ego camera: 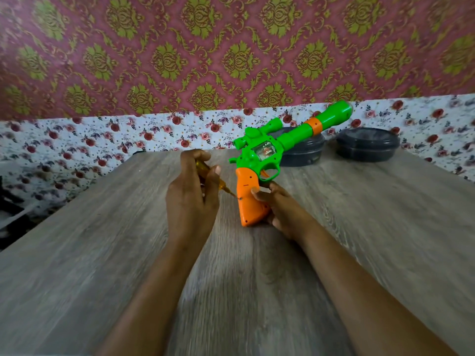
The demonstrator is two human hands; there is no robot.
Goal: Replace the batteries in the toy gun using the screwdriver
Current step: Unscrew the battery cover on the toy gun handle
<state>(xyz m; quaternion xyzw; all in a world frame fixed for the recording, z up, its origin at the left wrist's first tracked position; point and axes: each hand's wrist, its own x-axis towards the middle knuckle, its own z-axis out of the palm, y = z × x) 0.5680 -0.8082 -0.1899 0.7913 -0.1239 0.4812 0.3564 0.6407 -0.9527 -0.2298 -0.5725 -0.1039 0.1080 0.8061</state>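
A green toy gun (285,140) with an orange grip (250,201) stands tilted on the wooden table (102,253), barrel pointing up to the right. My right hand (280,209) grips the orange handle from the right side. My left hand (191,194) holds a small yellow screwdriver (217,182), whose tip touches a screw on the left face of the orange grip. Most of the screwdriver's handle is hidden inside my fingers.
Two dark round lidded containers (305,152) (367,145) sit at the back right of the table, behind the gun. The table's left edge runs diagonally past a floral cloth (77,145). A patterned wall rises behind.
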